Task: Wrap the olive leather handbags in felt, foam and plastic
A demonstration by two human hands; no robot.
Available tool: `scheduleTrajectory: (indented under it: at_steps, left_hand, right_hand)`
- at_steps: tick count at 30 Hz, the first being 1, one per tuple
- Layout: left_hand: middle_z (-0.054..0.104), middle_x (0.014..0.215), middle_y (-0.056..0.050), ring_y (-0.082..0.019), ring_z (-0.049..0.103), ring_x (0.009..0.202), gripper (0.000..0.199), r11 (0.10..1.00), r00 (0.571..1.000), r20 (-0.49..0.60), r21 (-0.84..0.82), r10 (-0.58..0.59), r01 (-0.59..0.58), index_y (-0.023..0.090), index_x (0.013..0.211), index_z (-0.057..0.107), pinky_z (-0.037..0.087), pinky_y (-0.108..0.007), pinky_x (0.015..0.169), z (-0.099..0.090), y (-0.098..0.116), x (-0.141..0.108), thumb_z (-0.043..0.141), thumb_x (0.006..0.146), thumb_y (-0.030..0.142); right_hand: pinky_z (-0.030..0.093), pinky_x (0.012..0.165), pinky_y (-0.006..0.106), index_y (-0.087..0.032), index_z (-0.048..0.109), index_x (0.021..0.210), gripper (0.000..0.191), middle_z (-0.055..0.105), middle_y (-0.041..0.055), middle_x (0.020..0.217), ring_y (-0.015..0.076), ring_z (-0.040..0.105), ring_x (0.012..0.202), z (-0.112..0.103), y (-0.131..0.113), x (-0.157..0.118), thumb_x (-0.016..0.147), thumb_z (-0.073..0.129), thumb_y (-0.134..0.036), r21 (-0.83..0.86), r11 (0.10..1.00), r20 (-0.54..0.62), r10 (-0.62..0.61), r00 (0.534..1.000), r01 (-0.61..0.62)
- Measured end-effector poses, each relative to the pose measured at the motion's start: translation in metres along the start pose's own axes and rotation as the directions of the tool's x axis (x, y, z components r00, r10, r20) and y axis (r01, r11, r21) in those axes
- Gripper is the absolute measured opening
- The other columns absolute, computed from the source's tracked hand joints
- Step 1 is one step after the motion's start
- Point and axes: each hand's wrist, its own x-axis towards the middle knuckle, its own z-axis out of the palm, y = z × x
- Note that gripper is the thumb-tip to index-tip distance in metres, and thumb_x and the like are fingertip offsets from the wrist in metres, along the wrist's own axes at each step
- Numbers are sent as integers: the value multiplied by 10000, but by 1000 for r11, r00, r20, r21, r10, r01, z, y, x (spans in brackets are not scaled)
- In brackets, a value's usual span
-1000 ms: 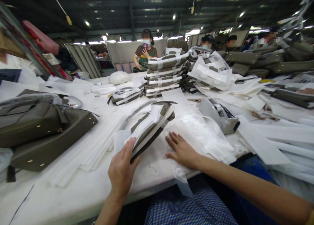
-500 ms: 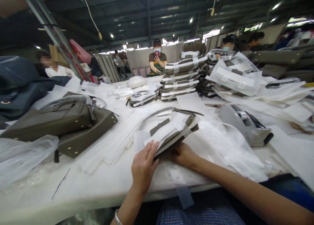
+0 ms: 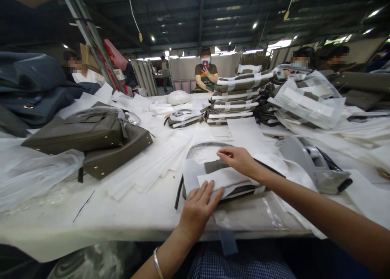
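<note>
An olive bag (image 3: 240, 191) lies flat on the white table in front of me, partly covered with white paper (image 3: 225, 179). Its wrapped handle (image 3: 195, 147) arcs away at the far side, and a dark strap end sticks out on the left. My left hand (image 3: 199, 206) rests with spread fingers on the paper at the bag's near left edge. Above the bag's far part is my right hand (image 3: 236, 159), its fingers curled together; whatever they might pinch is too small to make out.
Olive bags (image 3: 82, 135) and dark blue bags (image 3: 36, 88) lie to the left. Wrapped bags are stacked (image 3: 234, 104) beyond. A grey tape dispenser (image 3: 313, 165) stands at the right, near loose white sheets (image 3: 152, 165). A masked person (image 3: 207, 76) holds up a phone across the table.
The bag, tilted up before, now lies flat. My right hand has come from beneath it to above its far part. My left hand has moved onto the paper. The view has shifted.
</note>
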Motion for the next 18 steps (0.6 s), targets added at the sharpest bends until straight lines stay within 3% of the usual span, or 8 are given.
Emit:
scheduleTrajectory:
  at_steps: [2,5,7,10,13,18]
  left_hand:
    - [609,1363,-88,-242,601,1226,381,1000,1000,0,0,18,-18,258,1363,552,539,-349,877,-5,5,-2,465,1001,177]
    - [626,1342,-82,-238,615,1208,373,1000,999,-23,4,31,-31,262,1352,564,548,-341,857,-14,10,-4,458,1005,179]
    - [630,1336,-76,-233,615,1209,372,999,999,-34,2,33,-33,267,1346,570,548,-335,858,-18,12,-6,469,1001,174]
    - [630,1337,-74,-229,609,1217,365,999,999,-40,-15,32,-32,271,1341,576,546,-331,868,-17,13,-8,474,1001,182]
    - [634,1330,-81,-232,615,1209,368,999,998,-55,-24,26,-27,270,1344,573,550,-335,859,-15,12,-9,469,1003,181]
    - [634,1331,-83,-234,617,1205,352,999,998,-53,-44,15,-17,267,1328,587,554,-342,868,-15,14,-9,488,998,195]
  right_hand:
    - [496,804,277,-194,716,1014,251,752,50,916,206,682,867,11,1,32,925,572,-380,-48,994,138,105,985,-99]
    - [498,723,311,-139,721,762,372,680,80,616,241,675,718,35,0,66,862,644,-489,-107,974,254,223,941,-202]
    - [496,680,319,-136,670,620,476,612,80,515,238,655,645,51,-1,79,820,663,-568,-132,952,303,303,904,-275]
    - [489,607,304,-151,629,582,499,595,62,509,201,613,582,66,-1,84,754,708,-612,-109,924,366,381,849,-367]
    - [467,552,283,-171,598,573,429,564,22,488,173,571,552,70,1,80,685,797,-535,-27,905,427,394,814,-424]
    - [484,540,242,-173,578,662,330,589,-1,548,138,589,556,68,4,74,766,763,-425,278,846,445,306,842,-455]
